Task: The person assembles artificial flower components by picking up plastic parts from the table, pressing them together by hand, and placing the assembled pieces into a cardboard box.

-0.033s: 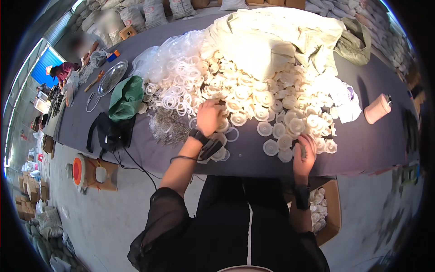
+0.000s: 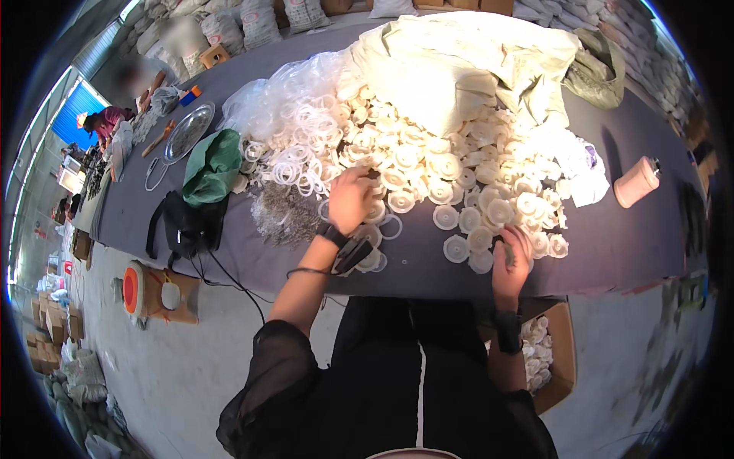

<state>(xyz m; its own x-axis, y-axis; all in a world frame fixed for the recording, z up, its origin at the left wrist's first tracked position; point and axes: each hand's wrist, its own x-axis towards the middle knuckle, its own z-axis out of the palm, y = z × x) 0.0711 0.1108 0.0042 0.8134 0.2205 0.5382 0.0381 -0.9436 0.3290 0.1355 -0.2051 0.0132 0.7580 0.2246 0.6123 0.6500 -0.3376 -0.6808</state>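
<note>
A wide heap of cream round plastic caps (image 2: 447, 164) lies in front of me. My left hand (image 2: 352, 203) is at the heap's near left side, its fingers bent together over the caps and the fingertips hidden. My right hand (image 2: 512, 264) rests at the heap's near edge, fingers curled toward the thumb; a small greyish-green patch shows between them, too unclear to name. Several flat caps (image 2: 456, 247) lie just left of it. Left of my left hand are white plastic rings (image 2: 290, 167) and a mound of small clear-grey pieces (image 2: 283, 214).
A pale cloth sack (image 2: 466, 57) covers the heap's back. A pink thread cone (image 2: 637, 183) stands at right. Leftward are a green bag (image 2: 212, 167), a black pouch (image 2: 191, 226) and a metal tray (image 2: 189, 131). Below the table edge sits a carton (image 2: 562, 352) of caps. People work far left.
</note>
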